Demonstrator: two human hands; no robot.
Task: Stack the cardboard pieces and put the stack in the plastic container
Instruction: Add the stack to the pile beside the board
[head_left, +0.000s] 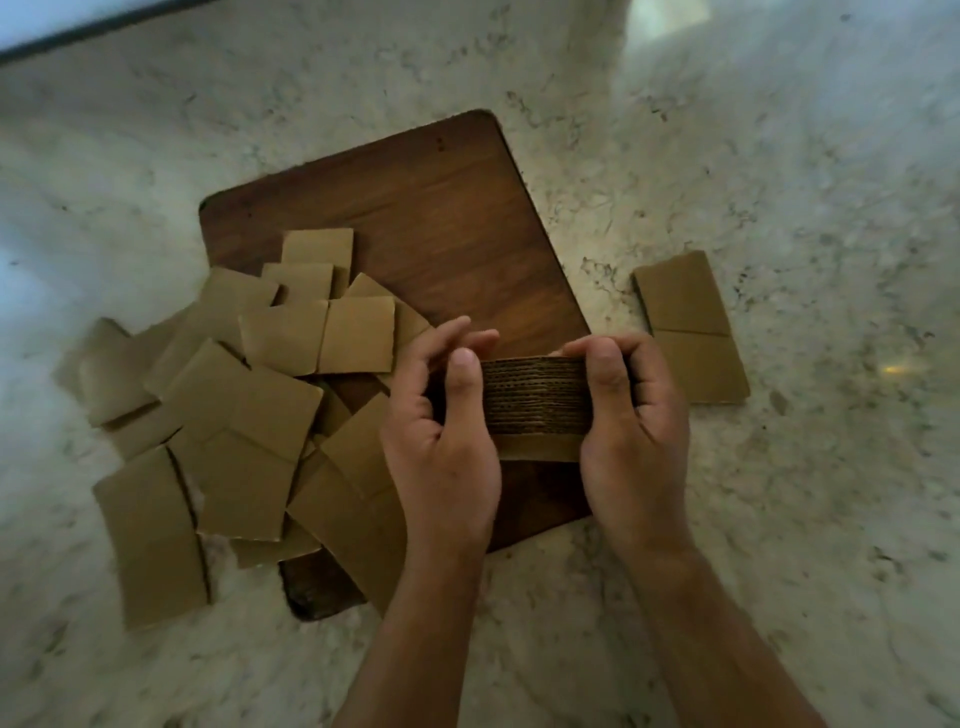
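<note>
A thick stack of brown cardboard pieces (537, 402) is held on edge over the near right part of a dark wooden board (452, 218), its corrugated edges facing me. My left hand (441, 441) grips the stack's left end, thumb on the front. My right hand (631, 431) grips its right end the same way. Several loose cardboard pieces (244, 405) lie scattered over the board's left side and the counter beside it. Two more cardboard pieces (691, 327) lie flat on the counter to the right. No plastic container is in view.
The board rests on a pale marble-patterned counter (779, 182). A dark edge (93, 31) runs across the far left corner. A bright patch of light (665, 26) falls on the counter at the top right.
</note>
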